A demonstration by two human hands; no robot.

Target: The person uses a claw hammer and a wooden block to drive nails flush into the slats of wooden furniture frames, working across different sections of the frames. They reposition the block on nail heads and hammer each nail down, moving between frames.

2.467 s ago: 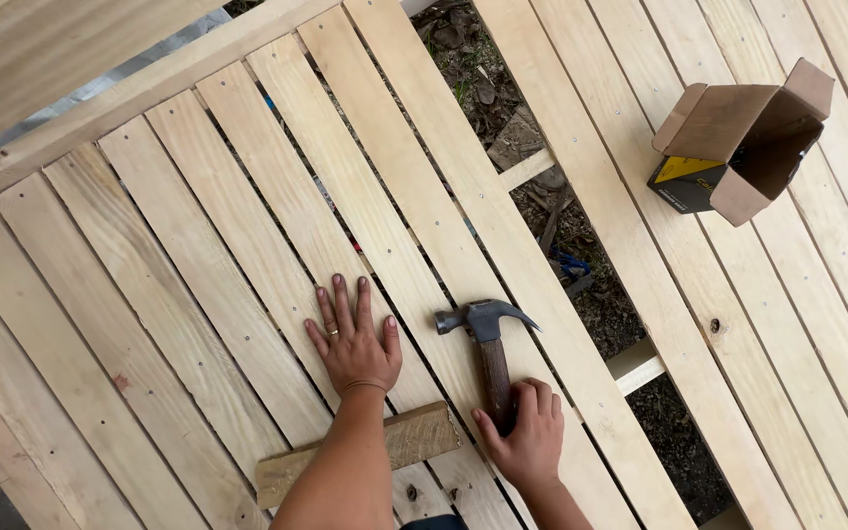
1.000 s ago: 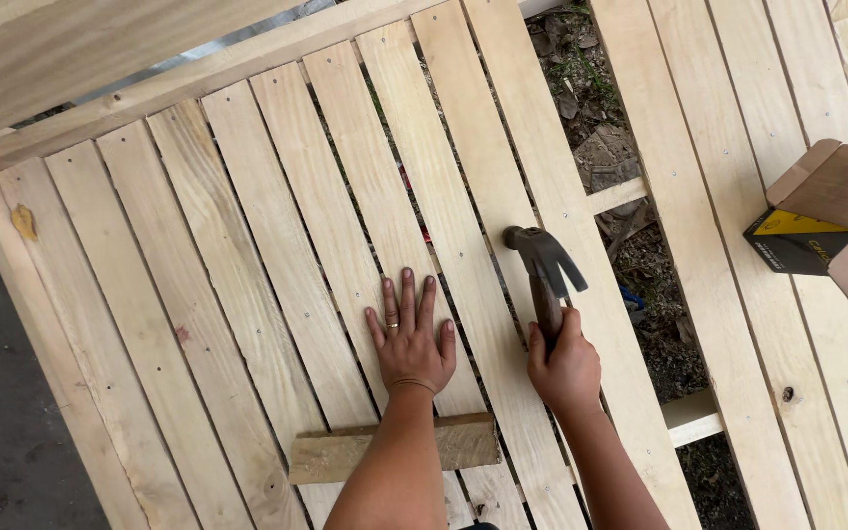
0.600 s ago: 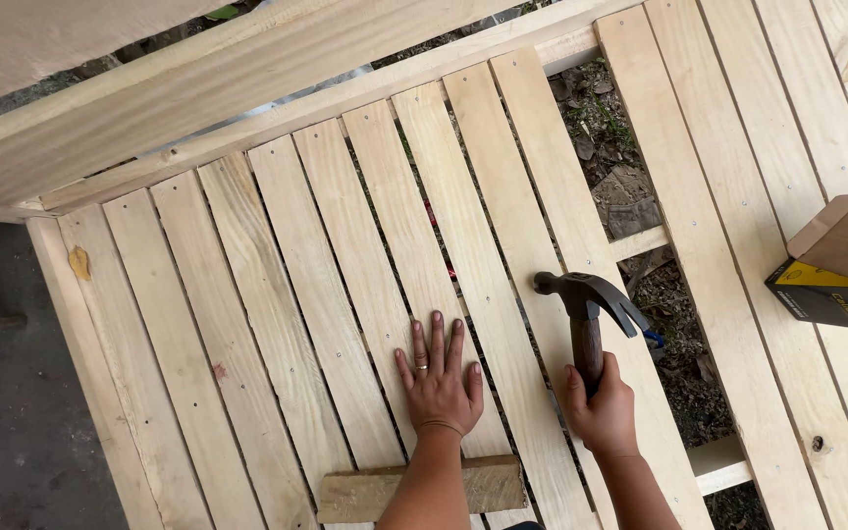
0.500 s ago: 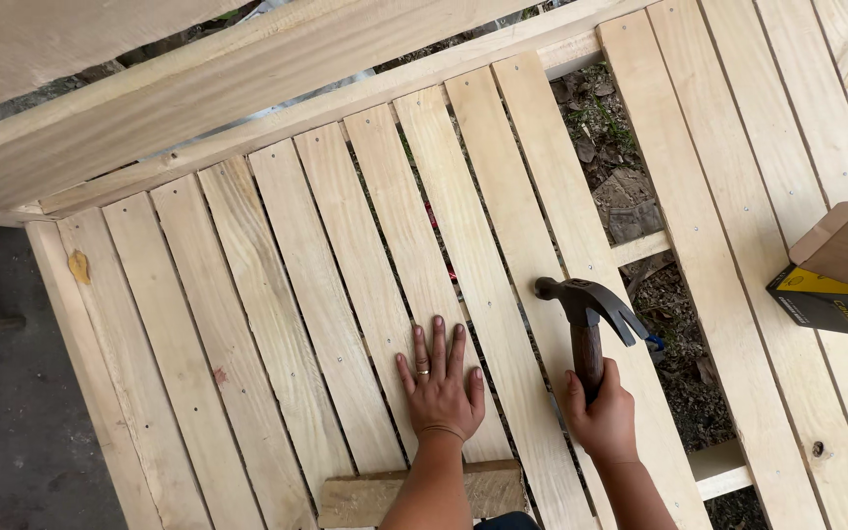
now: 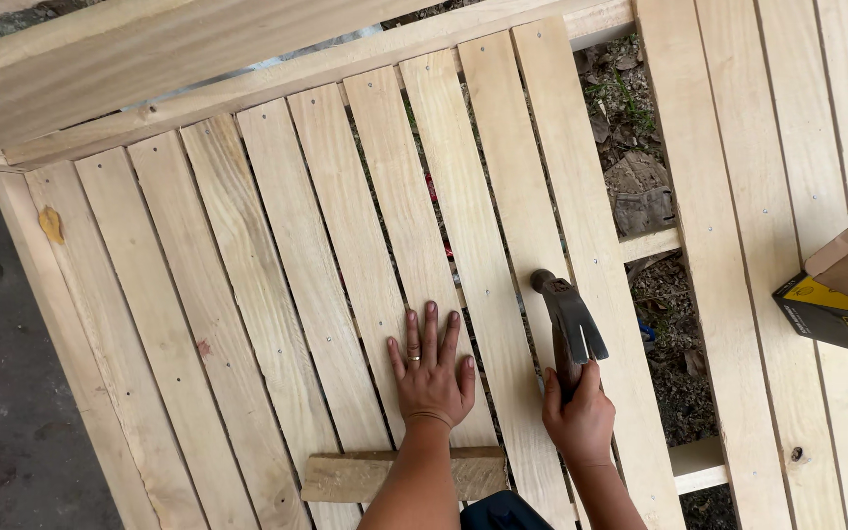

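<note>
My left hand (image 5: pixel 431 369) lies flat, fingers spread, on a pale wooden slat (image 5: pixel 453 255) of a slatted panel. My right hand (image 5: pixel 579 420) grips the handle of a claw hammer (image 5: pixel 568 317), whose dark steel head is raised just above the neighbouring slat (image 5: pixel 581 196). A short loose wood block (image 5: pixel 360 476) lies across the slats under my left forearm.
An open cardboard box (image 5: pixel 846 299) with a yellow and black side sits on the slats at the right. A gap in the panel (image 5: pixel 645 206) shows soil and debris below. A long beam (image 5: pixel 198 49) runs along the far edge. Dark ground (image 5: pixel 2 393) lies left.
The view has shifted so the panel's far left corner shows. Both hands have moved along the slats, and the hammer is now lifted with its head raised.
</note>
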